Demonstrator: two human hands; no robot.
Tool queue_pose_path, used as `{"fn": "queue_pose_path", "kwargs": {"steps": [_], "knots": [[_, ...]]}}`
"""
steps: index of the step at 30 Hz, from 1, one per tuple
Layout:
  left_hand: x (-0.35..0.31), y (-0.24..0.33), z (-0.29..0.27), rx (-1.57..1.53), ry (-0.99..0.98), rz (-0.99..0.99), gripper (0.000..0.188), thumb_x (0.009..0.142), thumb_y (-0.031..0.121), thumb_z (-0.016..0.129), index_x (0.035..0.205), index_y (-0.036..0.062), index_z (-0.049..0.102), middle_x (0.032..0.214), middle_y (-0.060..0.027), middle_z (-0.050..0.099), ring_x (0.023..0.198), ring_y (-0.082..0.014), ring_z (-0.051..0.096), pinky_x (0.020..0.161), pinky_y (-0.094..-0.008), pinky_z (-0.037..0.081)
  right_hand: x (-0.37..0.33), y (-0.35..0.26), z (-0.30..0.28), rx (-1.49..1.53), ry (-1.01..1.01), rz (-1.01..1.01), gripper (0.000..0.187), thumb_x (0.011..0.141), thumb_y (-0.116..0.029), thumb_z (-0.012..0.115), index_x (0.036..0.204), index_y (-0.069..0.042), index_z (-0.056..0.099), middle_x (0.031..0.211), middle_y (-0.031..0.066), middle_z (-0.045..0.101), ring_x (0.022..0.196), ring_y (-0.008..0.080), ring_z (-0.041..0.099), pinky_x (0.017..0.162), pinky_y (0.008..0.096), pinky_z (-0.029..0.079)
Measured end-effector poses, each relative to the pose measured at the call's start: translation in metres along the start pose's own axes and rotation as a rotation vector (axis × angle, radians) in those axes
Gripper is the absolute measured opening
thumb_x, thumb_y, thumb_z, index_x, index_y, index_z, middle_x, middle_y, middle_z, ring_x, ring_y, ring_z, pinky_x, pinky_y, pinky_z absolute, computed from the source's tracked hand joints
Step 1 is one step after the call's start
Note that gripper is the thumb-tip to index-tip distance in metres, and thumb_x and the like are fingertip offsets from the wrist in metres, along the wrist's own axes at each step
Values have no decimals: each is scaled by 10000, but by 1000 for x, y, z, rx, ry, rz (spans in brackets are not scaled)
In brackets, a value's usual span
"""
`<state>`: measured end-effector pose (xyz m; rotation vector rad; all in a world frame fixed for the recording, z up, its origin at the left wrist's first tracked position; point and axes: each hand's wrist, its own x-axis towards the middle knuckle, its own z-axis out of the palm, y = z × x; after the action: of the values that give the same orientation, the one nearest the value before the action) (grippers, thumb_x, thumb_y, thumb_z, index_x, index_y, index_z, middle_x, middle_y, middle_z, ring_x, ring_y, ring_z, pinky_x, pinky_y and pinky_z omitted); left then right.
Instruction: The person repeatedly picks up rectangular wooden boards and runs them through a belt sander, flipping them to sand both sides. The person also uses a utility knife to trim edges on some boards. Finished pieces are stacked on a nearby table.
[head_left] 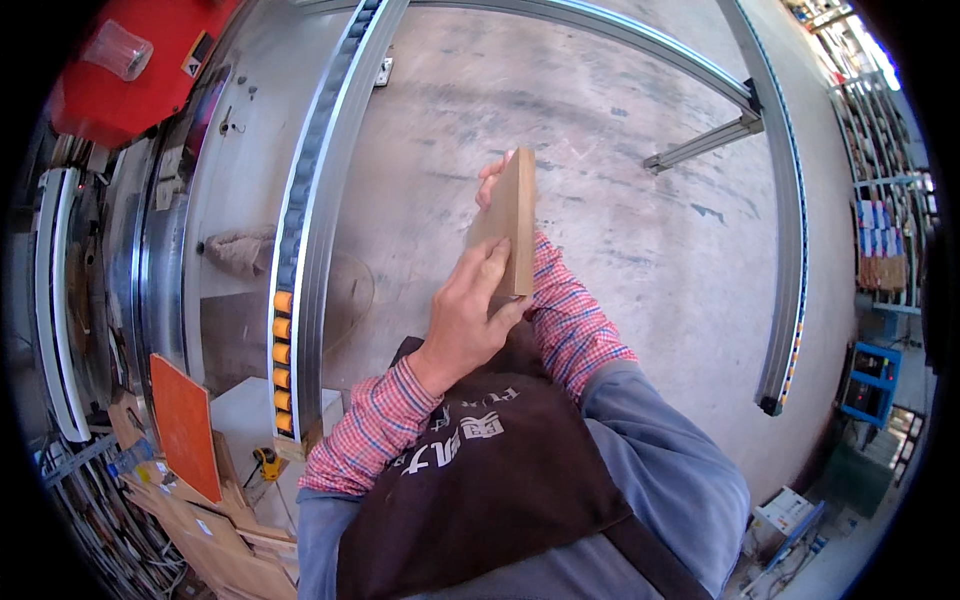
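A light-brown wooden board (524,220) is held up on edge in front of my chest, its narrow edge facing up toward me. My left hand (465,305) grips its near end, with fingers laid along the left face and the thumb by the lower corner. From behind the board come the fingertips of my right hand (490,180), curled round its far end; the board hides the rest of that hand. Both forearms wear red-and-blue checked sleeve covers, and a dark apron (500,480) lies below the board.
On the left runs a metal rail (335,200) with rollers, several of them yellow. A second rail (785,230) stands on the right, joined by a far crossbar. At lower left are an orange panel (185,425), a yellow tape measure (267,462) and wooden boards. Blue equipment (870,382) sits at right.
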<state>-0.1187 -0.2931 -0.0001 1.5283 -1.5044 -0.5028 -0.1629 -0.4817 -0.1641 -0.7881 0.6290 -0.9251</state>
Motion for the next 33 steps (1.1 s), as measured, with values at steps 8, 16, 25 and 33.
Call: {"fn": "queue_pose_path", "kwargs": {"steps": [8,16,25,33], "knots": [[-11,-9,-5,-17,22,-42,598,816,88,713,1354,-43,488,1295,-188,557,1022,-308,626,741,-334,537,9,-4,2,-35,-18,37,522,1013,-458,453,844,6,621,552,55,539,442,148,521,422,279,419],[-18,-7,-11,-94,42,-107,590,823,122,700,1341,-57,482,1266,-253,544,1115,-426,592,916,-426,512,13,1,9,-230,71,-45,314,972,-252,500,891,44,568,514,62,487,411,163,441,398,305,340],[-35,5,-32,-137,158,-138,501,877,96,644,1305,-95,468,1198,-260,563,1035,-383,624,846,-381,530,7,-26,44,-481,65,-146,506,1002,-437,530,758,-9,643,688,-10,598,632,63,516,580,267,431],[-51,7,-37,-168,181,-160,498,918,117,593,1357,-62,438,1225,-245,555,1045,-352,635,801,-363,553,-1,-34,62,-488,8,-175,508,1002,-418,527,734,-2,642,653,-10,598,613,65,522,576,267,427]]}}
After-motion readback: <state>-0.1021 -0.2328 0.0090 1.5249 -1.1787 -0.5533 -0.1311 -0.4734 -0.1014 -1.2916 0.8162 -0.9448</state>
